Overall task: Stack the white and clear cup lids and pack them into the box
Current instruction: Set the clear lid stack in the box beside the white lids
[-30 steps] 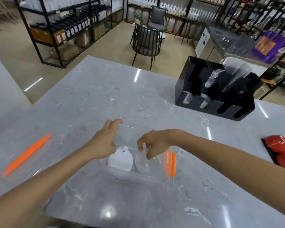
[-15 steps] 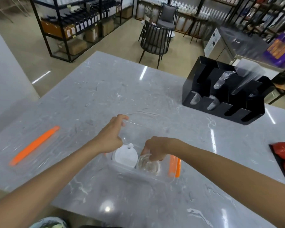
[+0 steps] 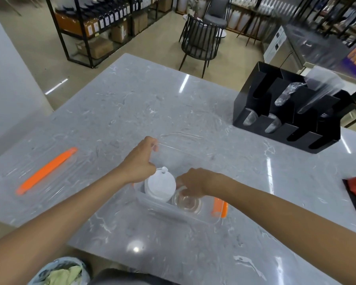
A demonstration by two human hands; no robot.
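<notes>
**A:** Head view, the only one. Found the lids where?

**B:** Inside the clear box (image 3: 173,211), near the front edge of the marble counter (image 3: 132,103). Saw white lids (image 3: 159,185) stacked at the left end, leaning a little. Spotted clear lids (image 3: 186,202) just beside them, touching or nearly so, toward the end with the orange latch (image 3: 220,206).

**A:** And the step in hand?

**B:** Judged as seating the clear stack in the box, with most of the packing apparently done. Best handled by lowering straight down, keeping the stack square and avoiding any nudge against the leaning white pile. Worth bracing the box meanwhile, given such thin, slippery-looking plastic on polished stone.

**A:** And the hands?

**B:** Left hand (image 3: 139,165): closed narrowly, with fingertips pinched on the far rim of the box and the heel close against the white lids. Right hand (image 3: 193,185): curled down over the clear lids, gripping the top of the stack. Could not tell how firmly, with the fingertips folded under and out of sight.

**A:** Anything else worth minding?

**B:** Noted a separate box lid with an orange latch (image 3: 46,171), lying well apart to the left and ready for closing later. Noted also a black cup organizer (image 3: 286,112) at the far right, well apart and left untouched.
</notes>
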